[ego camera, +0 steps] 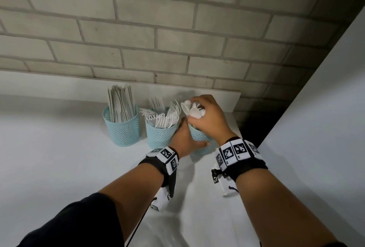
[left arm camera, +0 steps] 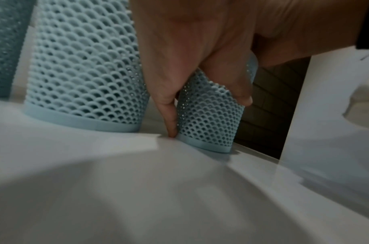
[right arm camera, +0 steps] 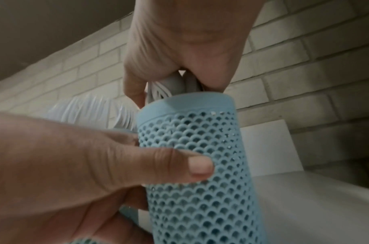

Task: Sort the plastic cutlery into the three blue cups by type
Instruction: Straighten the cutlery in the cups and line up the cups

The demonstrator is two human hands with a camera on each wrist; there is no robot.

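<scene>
Three light-blue mesh cups stand in a row on the white counter (ego camera: 59,167). The left cup (ego camera: 122,128) holds knives, the middle cup (ego camera: 160,134) holds forks (ego camera: 167,116). My left hand (ego camera: 187,138) grips the right cup (ego camera: 199,140) around its side, thumb in front (right arm camera: 191,166), fingers behind (left arm camera: 170,115). My right hand (ego camera: 207,116) is over that cup's rim, fingers curled round a bunch of white spoons (ego camera: 192,109) that stand in the cup (right arm camera: 189,148). The spoon bowls (right arm camera: 170,85) show just above the rim.
A pale brick wall (ego camera: 158,29) rises right behind the cups, above a low white ledge (ego camera: 227,98). A tall white panel (ego camera: 325,108) stands close on the right, with a dark gap (left arm camera: 269,115) beside the right cup. The counter edge lies near that gap.
</scene>
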